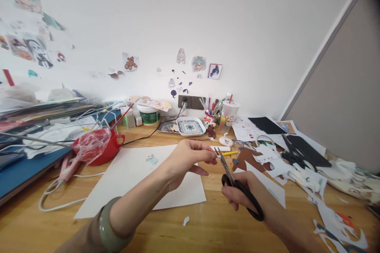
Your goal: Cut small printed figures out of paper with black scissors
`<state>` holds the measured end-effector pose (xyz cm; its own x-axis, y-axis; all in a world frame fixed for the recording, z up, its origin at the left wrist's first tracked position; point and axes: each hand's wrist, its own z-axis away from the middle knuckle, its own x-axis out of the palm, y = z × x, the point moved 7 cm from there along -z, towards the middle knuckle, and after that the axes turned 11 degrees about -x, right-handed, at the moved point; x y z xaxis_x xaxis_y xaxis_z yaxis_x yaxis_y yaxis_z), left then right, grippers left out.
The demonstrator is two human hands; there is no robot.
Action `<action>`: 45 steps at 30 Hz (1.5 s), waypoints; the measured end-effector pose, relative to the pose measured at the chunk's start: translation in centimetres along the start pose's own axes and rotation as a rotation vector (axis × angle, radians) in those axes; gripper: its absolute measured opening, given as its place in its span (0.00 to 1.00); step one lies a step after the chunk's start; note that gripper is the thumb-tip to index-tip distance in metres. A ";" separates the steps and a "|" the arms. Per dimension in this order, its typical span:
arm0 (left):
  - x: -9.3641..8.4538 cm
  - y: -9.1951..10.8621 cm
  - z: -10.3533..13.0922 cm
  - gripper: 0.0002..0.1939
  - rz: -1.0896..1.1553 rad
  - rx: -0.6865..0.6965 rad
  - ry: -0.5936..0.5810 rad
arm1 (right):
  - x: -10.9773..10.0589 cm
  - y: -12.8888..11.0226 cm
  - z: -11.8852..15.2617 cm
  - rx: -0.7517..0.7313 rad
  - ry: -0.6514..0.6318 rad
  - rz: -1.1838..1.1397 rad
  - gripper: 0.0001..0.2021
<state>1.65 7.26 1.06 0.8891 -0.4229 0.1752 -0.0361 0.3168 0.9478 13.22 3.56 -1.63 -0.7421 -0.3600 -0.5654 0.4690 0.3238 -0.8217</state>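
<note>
My left hand (185, 162) reaches over a large white paper sheet (115, 182), its thumb and fingers pinched together. A tiny white scrap of paper (219, 156) seems to be at its fingertips; most of it is hidden. In my right hand (247, 189) are black-handled scissors (228, 176), with thumb and fingers in the loops. The scissor blades are slightly apart and point up and away, right beside the left fingertips. A small pale blue cartoon cutout (151, 159) lies on the sheet, left of my forearm.
Paper offcuts (308, 180) and another pair of scissors (292, 152) lie on the right. A patterned square plate (181, 131), a pen holder (210, 118) and a lidded cup (230, 112) stand at the back. Cables and a red mug (103, 154) are left.
</note>
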 end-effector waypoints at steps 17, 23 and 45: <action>-0.5 -0.2 -0.2 0.12 0.108 0.058 0.036 | -0.2 0.2 0.1 0.007 0.047 0.029 0.16; 0.2 -0.2 0.0 0.12 0.107 0.044 -0.009 | -0.6 0.3 -0.1 0.011 0.140 0.069 0.16; 0.5 -0.6 0.1 0.06 0.055 0.068 0.020 | -0.7 0.2 0.1 -0.001 0.187 0.154 0.13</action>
<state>2.04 6.81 0.54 0.8937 -0.3895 0.2229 -0.1156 0.2801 0.9530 13.91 3.86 -1.42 -0.7375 -0.1381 -0.6611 0.5834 0.3630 -0.7266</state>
